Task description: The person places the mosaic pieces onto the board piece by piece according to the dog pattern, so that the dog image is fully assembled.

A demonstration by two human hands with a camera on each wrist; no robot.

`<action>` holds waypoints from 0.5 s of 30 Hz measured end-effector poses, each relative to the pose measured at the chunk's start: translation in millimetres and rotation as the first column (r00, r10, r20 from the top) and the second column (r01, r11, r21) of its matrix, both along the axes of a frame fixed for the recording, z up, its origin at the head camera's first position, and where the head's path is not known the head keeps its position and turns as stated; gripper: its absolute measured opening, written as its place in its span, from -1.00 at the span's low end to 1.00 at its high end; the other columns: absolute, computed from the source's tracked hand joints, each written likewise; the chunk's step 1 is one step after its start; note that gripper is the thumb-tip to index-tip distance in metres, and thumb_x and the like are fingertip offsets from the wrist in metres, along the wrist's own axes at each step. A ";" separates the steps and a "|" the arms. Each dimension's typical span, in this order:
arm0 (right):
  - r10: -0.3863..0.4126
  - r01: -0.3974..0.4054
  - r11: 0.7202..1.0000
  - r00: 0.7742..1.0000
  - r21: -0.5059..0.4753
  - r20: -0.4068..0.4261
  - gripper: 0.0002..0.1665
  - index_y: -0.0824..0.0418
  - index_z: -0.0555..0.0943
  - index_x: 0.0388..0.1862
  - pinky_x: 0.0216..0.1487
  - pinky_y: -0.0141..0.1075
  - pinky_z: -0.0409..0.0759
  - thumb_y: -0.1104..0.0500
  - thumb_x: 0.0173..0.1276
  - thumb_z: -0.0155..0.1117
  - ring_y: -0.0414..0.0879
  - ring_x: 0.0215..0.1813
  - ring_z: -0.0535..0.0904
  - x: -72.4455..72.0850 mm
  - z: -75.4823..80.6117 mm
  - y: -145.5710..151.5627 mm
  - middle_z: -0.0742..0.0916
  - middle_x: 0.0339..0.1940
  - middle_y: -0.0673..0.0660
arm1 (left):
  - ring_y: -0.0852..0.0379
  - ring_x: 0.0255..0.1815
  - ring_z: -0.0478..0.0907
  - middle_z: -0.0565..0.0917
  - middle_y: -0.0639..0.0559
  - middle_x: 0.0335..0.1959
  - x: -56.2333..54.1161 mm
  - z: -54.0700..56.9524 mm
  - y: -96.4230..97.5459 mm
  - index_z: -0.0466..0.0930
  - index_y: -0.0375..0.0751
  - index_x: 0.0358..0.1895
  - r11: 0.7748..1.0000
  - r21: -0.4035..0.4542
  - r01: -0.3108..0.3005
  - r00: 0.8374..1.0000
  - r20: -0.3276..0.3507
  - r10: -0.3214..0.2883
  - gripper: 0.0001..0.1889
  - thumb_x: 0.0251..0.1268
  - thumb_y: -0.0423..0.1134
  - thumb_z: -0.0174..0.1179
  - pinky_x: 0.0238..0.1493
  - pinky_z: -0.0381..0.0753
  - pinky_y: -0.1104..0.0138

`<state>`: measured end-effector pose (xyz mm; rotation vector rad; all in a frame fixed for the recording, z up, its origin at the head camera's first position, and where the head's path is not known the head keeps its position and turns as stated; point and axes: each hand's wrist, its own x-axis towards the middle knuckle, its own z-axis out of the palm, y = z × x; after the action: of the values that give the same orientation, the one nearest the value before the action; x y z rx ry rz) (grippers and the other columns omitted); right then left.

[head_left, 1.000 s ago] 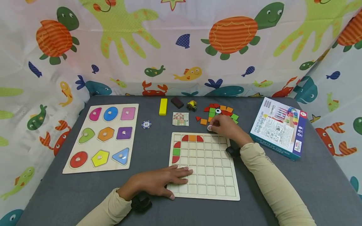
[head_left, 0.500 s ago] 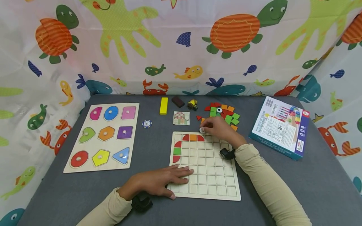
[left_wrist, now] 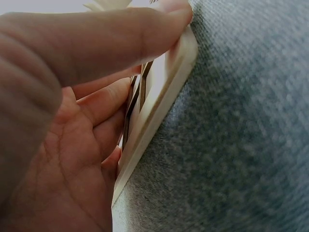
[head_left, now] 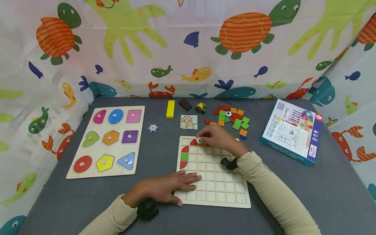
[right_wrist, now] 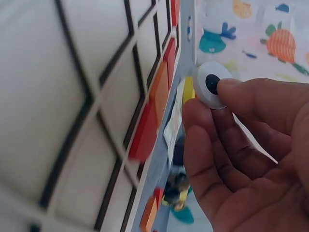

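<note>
Between thumb and fingers, my right hand (head_left: 218, 137) pinches a round white googly eye (right_wrist: 208, 84) with a black pupil. In the head view it is over the top row of the wooden grid board (head_left: 215, 182). Set in that row are red curved pieces (head_left: 193, 142) and an orange square (right_wrist: 158, 92), partly hidden by the hand. Down the board's left column sit a green square (head_left: 184, 156) and two red curved pieces. My left hand (head_left: 167, 188) rests with spread fingers on the board's lower left corner, its thumb at the front edge (left_wrist: 154, 113).
Behind the board lie a pattern card (head_left: 189, 122), a pile of coloured pieces (head_left: 237, 124), a yellow block (head_left: 170, 109), a brown block (head_left: 185, 105) and a small bee figure (head_left: 200, 108). A shape puzzle (head_left: 110, 169) and poker chip (head_left: 152, 127) are left, a box (head_left: 290, 132) right.
My right hand has carried the googly eye leftward from beside the pile to the board's top row, uncovering more of the pile. The left hand stays in place.
</note>
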<state>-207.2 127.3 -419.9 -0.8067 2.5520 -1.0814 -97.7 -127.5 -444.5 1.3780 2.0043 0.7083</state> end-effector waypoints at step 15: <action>0.147 -0.132 0.979 0.985 0.154 -0.095 -0.86 0.20 0.75 -0.19 -0.15 -0.31 0.56 0.31 0.33 0.30 -0.14 -0.20 0.56 14.8 -6.7 -30.2 0.69 -0.25 0.00 | 0.12 0.56 -0.17 0.01 0.07 0.57 0.2 0.2 1.3 0.27 -0.19 0.45 1.000 -0.004 -0.007 1.000 0.015 0.008 -0.28 0.24 -0.22 0.34 0.48 -0.12 0.11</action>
<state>-192.4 97.2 -426.6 -1.0111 2.5788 -0.8183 -97.5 -126.2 -444.3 1.3592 1.9989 0.7154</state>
